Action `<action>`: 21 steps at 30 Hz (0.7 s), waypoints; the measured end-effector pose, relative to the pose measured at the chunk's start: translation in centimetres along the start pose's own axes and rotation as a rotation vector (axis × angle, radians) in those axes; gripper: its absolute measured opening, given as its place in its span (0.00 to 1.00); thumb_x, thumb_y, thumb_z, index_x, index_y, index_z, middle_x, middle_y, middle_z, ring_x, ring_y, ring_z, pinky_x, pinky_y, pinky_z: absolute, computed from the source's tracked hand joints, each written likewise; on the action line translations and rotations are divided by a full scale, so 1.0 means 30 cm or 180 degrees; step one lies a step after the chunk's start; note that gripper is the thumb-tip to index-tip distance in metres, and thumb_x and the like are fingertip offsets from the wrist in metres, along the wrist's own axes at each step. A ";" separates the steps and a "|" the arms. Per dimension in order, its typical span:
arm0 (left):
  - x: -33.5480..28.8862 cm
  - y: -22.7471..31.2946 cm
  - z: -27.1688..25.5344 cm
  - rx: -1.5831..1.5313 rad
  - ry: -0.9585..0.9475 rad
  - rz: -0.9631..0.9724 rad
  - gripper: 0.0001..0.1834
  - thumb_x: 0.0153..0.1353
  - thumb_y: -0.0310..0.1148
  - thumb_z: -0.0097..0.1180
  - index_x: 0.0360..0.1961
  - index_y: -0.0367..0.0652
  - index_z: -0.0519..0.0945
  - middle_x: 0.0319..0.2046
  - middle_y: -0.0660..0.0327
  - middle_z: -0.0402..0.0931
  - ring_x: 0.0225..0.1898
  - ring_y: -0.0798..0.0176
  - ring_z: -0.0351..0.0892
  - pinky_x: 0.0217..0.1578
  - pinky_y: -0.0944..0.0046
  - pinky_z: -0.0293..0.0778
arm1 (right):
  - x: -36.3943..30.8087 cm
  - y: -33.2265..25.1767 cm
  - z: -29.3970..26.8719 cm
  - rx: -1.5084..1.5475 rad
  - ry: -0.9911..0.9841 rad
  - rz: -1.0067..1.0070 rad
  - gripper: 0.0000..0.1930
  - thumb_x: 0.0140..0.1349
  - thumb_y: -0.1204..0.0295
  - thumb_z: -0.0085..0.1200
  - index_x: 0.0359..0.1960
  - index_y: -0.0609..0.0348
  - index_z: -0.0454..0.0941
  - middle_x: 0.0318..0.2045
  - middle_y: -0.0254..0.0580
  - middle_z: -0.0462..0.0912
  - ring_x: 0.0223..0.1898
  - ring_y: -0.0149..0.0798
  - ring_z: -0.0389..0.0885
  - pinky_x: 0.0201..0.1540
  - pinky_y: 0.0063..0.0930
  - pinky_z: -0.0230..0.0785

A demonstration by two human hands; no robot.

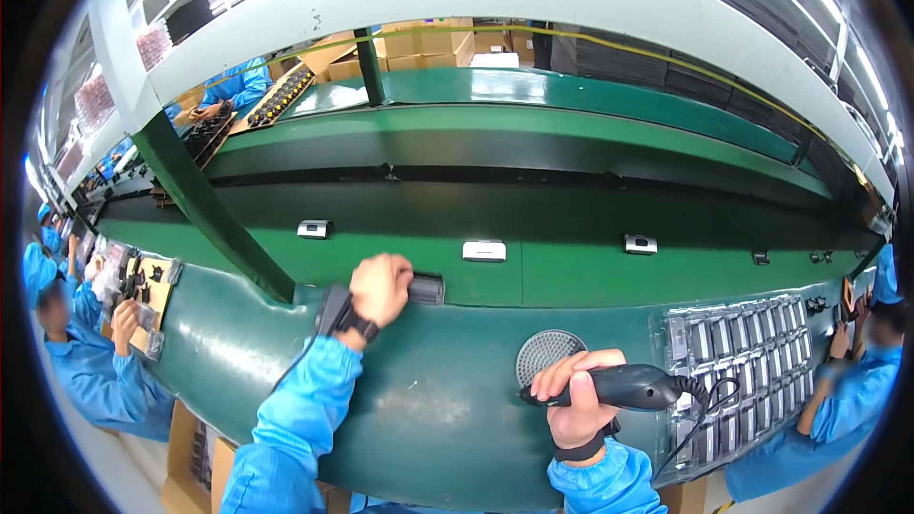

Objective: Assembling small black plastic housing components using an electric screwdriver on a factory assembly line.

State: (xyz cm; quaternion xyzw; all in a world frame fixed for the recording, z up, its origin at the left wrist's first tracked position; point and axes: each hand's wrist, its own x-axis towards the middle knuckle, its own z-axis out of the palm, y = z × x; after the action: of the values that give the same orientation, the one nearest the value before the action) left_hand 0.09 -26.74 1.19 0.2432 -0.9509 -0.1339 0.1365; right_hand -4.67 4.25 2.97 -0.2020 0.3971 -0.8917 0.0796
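Right hand (578, 409), lower right of centre: fingers wrapped round black corded tool (633, 387), held crosswise, apparently so the cord (693, 386) trails clear. Left hand (380, 289), centre: at dark block (428, 289), lying just right of its fingers; gripped or merely touched, cannot tell. Grey round pad (547, 354): just beyond right hand. Dark units (721, 338), right: in rows, seemingly for separation.

The one view looks out from the person's head, through the left of two fisheye cameras worn side by side. It faces forward and down across the green bench (419, 438), with the left hand (379, 289) and right hand (577, 411) at close range. It reaches to cartons (428, 44) far behind and, sideways, to co-workers (95, 371) at both edges; straight lines bow toward its dark rim.
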 end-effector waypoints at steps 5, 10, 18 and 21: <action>0.177 -0.085 -0.018 -0.0058 0.0102 -0.0185 0.22 0.53 0.29 0.71 0.51 0.40 0.84 0.30 0.55 0.86 0.31 0.55 0.87 0.37 0.58 0.82 | 0.006 -0.004 0.008 0.0033 0.0187 -0.0014 0.11 0.68 0.67 0.53 0.42 0.56 0.64 0.19 0.42 0.70 0.17 0.36 0.71 0.22 0.36 0.74; -0.043 0.159 0.017 -0.2865 -0.0389 -0.0086 0.19 0.56 0.21 0.71 0.50 0.34 0.83 0.35 0.58 0.88 0.36 0.68 0.87 0.39 0.66 0.83 | 0.018 -0.022 -0.026 -0.0111 0.0334 -0.0201 0.10 0.69 0.67 0.52 0.42 0.56 0.64 0.19 0.42 0.70 0.16 0.36 0.69 0.21 0.35 0.72; -0.471 0.342 0.117 -0.5033 -0.1480 -0.0745 0.05 0.65 0.17 0.62 0.42 0.29 0.82 0.36 0.49 0.86 0.39 0.58 0.89 0.44 0.59 0.88 | 0.014 -0.068 -0.031 0.0566 0.0351 -0.0030 0.13 0.71 0.62 0.52 0.44 0.54 0.63 0.22 0.42 0.71 0.19 0.38 0.71 0.24 0.39 0.72; -0.504 0.353 0.136 -0.5385 -0.1656 -0.1165 0.06 0.68 0.19 0.59 0.45 0.31 0.81 0.37 0.50 0.86 0.39 0.57 0.89 0.44 0.58 0.88 | 0.003 -0.091 -0.031 0.0903 0.0189 0.0121 0.14 0.72 0.56 0.49 0.45 0.50 0.63 0.23 0.40 0.72 0.20 0.39 0.72 0.24 0.41 0.71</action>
State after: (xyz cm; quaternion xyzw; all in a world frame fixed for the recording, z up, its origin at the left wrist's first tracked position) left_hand 7.02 -9.49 -2.14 0.1711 -0.4821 -0.8588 0.0269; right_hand -5.10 6.68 4.45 -0.1547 0.2730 -0.9428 0.1124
